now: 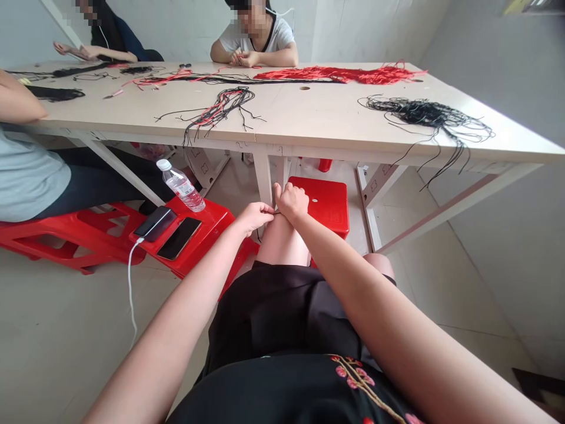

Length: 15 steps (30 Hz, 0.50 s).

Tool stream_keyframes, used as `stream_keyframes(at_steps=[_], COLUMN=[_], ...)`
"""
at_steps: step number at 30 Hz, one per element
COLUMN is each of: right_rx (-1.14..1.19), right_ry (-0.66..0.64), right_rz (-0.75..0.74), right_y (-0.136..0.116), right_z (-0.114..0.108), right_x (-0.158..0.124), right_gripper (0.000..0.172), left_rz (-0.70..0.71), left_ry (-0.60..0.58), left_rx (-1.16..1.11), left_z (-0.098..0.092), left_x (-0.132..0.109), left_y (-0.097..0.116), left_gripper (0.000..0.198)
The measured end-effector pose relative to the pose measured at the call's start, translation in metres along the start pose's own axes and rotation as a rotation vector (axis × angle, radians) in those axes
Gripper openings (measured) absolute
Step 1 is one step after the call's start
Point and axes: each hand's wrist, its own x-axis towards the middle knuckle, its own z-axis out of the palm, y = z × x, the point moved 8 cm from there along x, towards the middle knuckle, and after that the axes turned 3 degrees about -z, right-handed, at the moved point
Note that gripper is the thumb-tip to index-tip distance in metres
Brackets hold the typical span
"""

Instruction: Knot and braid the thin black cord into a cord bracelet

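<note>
Black cord [278,212]: only a short stretch shows by the left hand [258,217]; too thin to trace onward.
Right hand [292,202]: fingers curled over, so whatever lies under the palm is hidden.
Bottle [182,187]: print too small to read.
White cable [130,294]: lower end lost behind the left forearm [176,330].
Near co-worker [26,176]: head out of view, body cut off by the left edge.
Far co-workers [280,38]: heads blurred and cut off at the top, legs largely hidden behind the table [318,126].
Red object [325,165]: top hidden by the table; kind unclear.
Lower-right dark shape [541,388]: cut off, unidentifiable.
</note>
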Motion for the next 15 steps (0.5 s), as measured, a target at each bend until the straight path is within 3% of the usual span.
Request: stream_keyframes(at_steps=[9, 15], right_rx=[0.008, -0.009], right_ry=[0.01, 0.024], right_rz=[-0.016, -0.026], right_y=[-0.002, -0.003], right_z=[-0.001, -0.004], right_x=[-0.001, -0.003], right_gripper=[0.051, 0.051], left_rz=[0.165, 0.083], left_ry=[0.053, -0.025], left_rx=[-0.016, -0.011], left_z=[-0.003, 0.004], left_x=[-0.002, 0.0], left_y=[0.012, 0.005], left_gripper=[0.024, 0.026])
